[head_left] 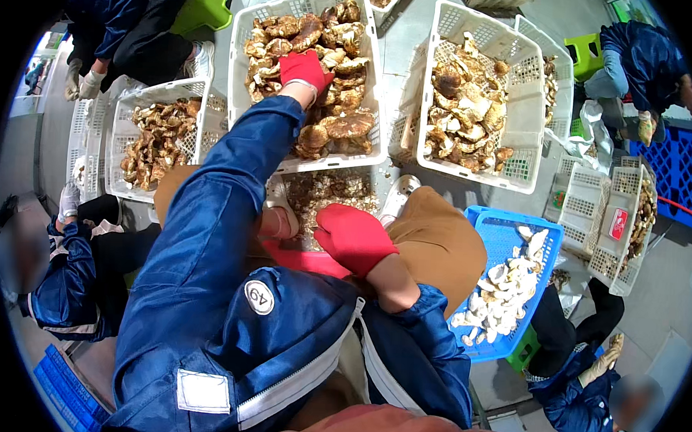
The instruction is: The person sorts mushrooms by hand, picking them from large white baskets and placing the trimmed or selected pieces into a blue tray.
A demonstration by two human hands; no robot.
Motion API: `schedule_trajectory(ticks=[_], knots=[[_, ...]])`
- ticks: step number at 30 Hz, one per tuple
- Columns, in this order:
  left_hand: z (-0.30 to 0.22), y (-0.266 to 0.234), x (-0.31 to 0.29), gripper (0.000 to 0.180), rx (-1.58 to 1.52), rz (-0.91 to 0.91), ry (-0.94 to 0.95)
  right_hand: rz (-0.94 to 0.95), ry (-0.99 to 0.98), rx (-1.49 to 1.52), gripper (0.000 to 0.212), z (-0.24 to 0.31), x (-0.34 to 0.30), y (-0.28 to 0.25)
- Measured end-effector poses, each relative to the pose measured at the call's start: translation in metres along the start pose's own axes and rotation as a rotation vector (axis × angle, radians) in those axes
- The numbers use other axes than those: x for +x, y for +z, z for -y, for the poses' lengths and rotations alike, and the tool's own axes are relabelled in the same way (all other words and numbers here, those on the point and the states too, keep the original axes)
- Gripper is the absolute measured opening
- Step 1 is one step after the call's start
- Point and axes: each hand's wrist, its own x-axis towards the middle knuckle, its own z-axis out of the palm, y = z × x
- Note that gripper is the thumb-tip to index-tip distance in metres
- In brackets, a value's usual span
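Observation:
My left hand (pixel 306 70), in a red glove, reaches far forward into a white crate (pixel 382 140) heaped with brown-capped mushrooms (pixel 342 127). Its fingers look spread over the mushrooms, though their tips are partly hidden. Close to my lap, between my knees, my right hand (pixel 353 238) in a matching red glove is closed with its back upward. Whatever it may hold is out of sight beneath it. Below that hand, dark crumbs and trimmings (pixel 335 194) cover the floor between my feet.
A blue basket (pixel 471 221) of pale, cleaned mushrooms (pixel 505 292) stands by my right knee. Another white crate (pixel 532 108) of mushrooms is ahead on the right, and one more (pixel 118 140) on the left. Several people in blue jackets sit around, near green stools (pixel 204 9).

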Motion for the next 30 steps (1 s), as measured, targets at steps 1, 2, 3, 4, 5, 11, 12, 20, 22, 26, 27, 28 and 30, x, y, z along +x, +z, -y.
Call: schedule_trajectory(ticks=[1,2,3,4,5,11,12,20,22,26,27,28,30], knots=[[-0.005,-0.003,0.003,0.064,-0.026,0.014,-0.025,0.001,-0.002,0.003,0.018,0.002,0.002,-0.001],[-0.010,-0.006,0.006,0.063,-0.052,0.028,-0.050,0.001,-0.003,0.006,0.018,0.002,0.003,-0.002],[-0.013,-0.019,0.008,0.062,-0.132,0.103,-0.075,0.025,0.013,0.009,0.018,0.001,0.004,-0.002],[-0.012,-0.009,0.015,0.059,-0.138,0.058,-0.075,0.049,0.030,0.012,0.019,-0.001,0.005,-0.002],[-0.010,-0.011,0.022,0.060,-0.156,0.157,-0.010,0.071,0.047,0.015,0.019,-0.002,0.006,-0.002],[0.056,0.030,0.055,0.073,-0.428,0.532,0.362,0.033,0.046,0.067,0.020,-0.001,0.007,-0.003],[0.076,0.041,0.053,0.068,-0.357,0.496,0.435,0.010,-0.015,0.057,0.020,0.001,0.007,-0.002],[0.135,0.011,-0.002,0.046,-1.073,0.559,0.029,-0.275,0.022,0.147,0.021,-0.015,0.011,0.008],[0.141,-0.004,-0.021,0.037,-1.125,0.338,-0.049,-0.299,0.092,0.144,0.022,-0.015,0.015,0.008],[0.159,-0.025,-0.038,0.033,-1.413,0.402,-0.204,-0.359,0.120,0.175,0.024,-0.012,0.020,0.005],[0.154,-0.034,-0.052,0.034,-1.533,0.354,-0.280,-0.358,0.127,0.172,0.024,-0.011,0.023,0.006],[0.151,-0.043,-0.063,0.036,-1.652,0.302,-0.356,-0.357,0.134,0.170,0.024,-0.010,0.025,0.006],[0.160,-0.040,-0.066,0.034,-1.831,0.230,-0.424,-0.433,0.143,0.168,0.026,-0.006,0.027,0.006]])
